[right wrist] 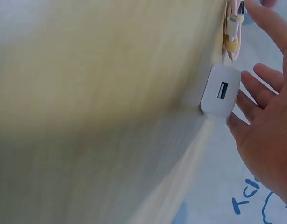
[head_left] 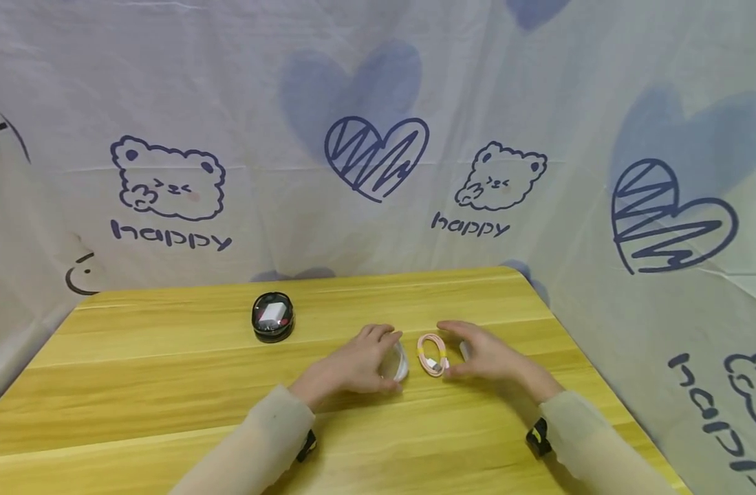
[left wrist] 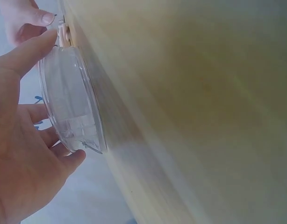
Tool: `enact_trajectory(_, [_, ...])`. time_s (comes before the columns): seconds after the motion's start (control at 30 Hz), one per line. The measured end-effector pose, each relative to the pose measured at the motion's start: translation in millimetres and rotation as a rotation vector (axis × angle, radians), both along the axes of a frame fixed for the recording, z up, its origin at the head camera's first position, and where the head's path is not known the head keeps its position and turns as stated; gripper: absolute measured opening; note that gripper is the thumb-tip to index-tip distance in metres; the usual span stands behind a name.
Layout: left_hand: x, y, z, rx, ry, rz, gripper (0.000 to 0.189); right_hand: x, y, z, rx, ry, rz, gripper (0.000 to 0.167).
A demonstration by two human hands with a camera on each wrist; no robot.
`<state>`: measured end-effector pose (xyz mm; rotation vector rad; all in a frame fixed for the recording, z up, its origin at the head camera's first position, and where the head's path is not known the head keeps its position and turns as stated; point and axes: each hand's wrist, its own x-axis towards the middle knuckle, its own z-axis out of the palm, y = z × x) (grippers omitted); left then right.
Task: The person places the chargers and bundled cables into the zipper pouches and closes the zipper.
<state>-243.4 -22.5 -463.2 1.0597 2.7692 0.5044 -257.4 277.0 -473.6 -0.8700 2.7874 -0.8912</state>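
My left hand (head_left: 368,361) grips a clear round plastic case (left wrist: 68,93) by its rim, thumb on one side and fingers round the other. The case lies on the table, partly hidden by the hand in the head view. Right of it lies a pink cable (head_left: 422,349), coiled and bound with yellow ties, its USB plug showing. My right hand (head_left: 486,354) arches beside the cable, its thumb close to the coil. Within that hand's curve stands a white USB charger (right wrist: 220,91), its port showing. The fingers are right beside the charger; firm contact cannot be made out.
A black round case (head_left: 273,337) with a clear top and a white block inside stands at the back left of the wooden table (head_left: 167,371). A printed cloth (head_left: 260,103) hangs behind the table and along its right side.
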Motion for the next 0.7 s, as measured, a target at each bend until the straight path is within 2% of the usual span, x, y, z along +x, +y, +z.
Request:
enact_trajectory(0.37, [-0.6, -2.4, -1.5, 0.075, -0.025, 0.015, 0.103, 0.0, -11, 0.4, 0.085, -0.004, 0.022, 0.096])
enact_trajectory(0.7, [0.8, -7.9, 3.7, 0.204, -0.063, -0.001, 0.107, -4.1, -17, -3.5, 0.156, 0.067, 0.026, 0.089])
